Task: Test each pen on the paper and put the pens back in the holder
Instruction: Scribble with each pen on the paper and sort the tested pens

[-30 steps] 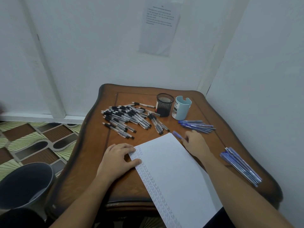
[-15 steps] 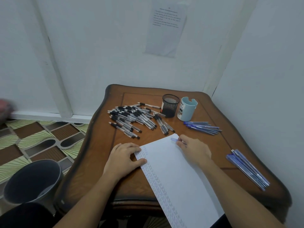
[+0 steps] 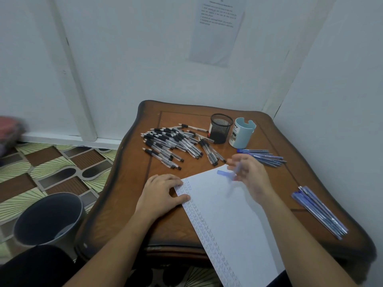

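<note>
We look down at a sheet of paper lying askew on a wooden table, and we place everything else by that sheet. Down its left edge runs a band of small test marks. The left hand rests flat on the sheet's upper left corner, fingers straight and thumb on the paper, pinning it. Over the sheet's far corner the right hand hovers with its fingers curled round a blue pen. The pen is motion-blurred, so we cannot tell which end points down, nor whether the blue piece at that corner is its cap. Beyond the sheet's far edge, to the left, lies a loose heap of black-grip pens. Straight beyond the sheet stand a black mesh holder and, just beside it, a pale blue holder. A fan of blue pens lies just past the right hand, and a bundle of blue pens lies well to the sheet's right. We judge the pen light, stiff and smooth-barrelled, apt to roll or slip. A pinch low on the barrel near the tip suits writing, and a hold at mid-barrel suits dropping it upright into a holder. The paper is thin and would likely slide or buckle unless pressed down.
</note>
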